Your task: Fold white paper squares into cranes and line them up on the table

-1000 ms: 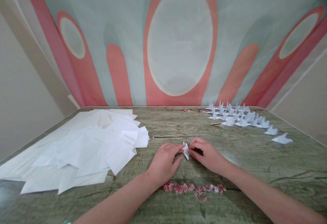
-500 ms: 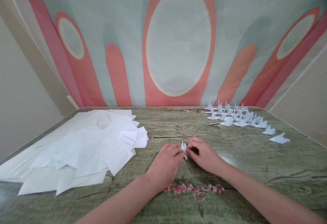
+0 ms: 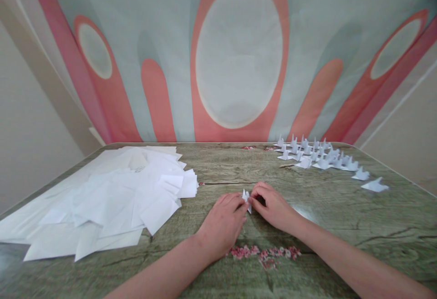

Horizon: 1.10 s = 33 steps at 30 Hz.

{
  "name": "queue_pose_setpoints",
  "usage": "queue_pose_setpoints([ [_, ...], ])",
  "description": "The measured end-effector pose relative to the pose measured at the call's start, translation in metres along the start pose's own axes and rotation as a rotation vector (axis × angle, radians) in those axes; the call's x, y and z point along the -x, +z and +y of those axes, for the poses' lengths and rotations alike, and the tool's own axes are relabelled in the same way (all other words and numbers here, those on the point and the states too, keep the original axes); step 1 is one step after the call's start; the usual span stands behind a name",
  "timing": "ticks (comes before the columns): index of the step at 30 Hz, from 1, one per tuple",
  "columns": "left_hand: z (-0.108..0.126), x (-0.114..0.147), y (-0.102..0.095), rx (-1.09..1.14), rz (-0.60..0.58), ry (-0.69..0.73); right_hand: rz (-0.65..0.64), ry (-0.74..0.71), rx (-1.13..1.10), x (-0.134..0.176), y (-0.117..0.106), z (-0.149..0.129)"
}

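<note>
A small folded white paper crane (image 3: 246,195) stands between my two hands near the middle of the table, its pointed tips sticking up. My left hand (image 3: 225,219) has its fingertips pinched on the crane's left side and partly covers it. From the right, the thumb and forefinger of my right hand (image 3: 269,204) grip its other side. The lower point of the paper shows below the fingertips. Exactly which fold the fingers press is too small to make out.
A wide heap of loose white paper sheets (image 3: 112,199) covers the table's left side. Several finished paper cranes (image 3: 321,153) are grouped at the back right, with a single crane (image 3: 375,184) nearest on that side. The wood-patterned table (image 3: 341,226) meets a patterned backdrop (image 3: 170,39) behind.
My left hand has shifted slightly to the right, and its fingers reach a little further over the crane. My right hand stays nearly in place, still pinching the paper.
</note>
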<state>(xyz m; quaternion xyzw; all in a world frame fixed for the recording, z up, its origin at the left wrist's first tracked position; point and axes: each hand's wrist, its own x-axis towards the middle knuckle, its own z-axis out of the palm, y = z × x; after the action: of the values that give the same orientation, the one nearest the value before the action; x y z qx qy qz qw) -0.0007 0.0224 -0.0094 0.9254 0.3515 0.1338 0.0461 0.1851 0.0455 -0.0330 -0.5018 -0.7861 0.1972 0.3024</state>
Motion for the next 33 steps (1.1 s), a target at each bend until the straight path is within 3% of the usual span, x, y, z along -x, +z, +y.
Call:
queue_pose_setpoints([
  [19,-0.0001,0.0019,0.0015,-0.035,0.012,-0.023,0.035,-0.013,0.059,0.0011,0.0041,0.0027],
  [33,-0.0012,0.0027,0.0028,-0.020,0.014,0.006,0.051,0.010,-0.072,0.0016,0.0024,0.0023],
])
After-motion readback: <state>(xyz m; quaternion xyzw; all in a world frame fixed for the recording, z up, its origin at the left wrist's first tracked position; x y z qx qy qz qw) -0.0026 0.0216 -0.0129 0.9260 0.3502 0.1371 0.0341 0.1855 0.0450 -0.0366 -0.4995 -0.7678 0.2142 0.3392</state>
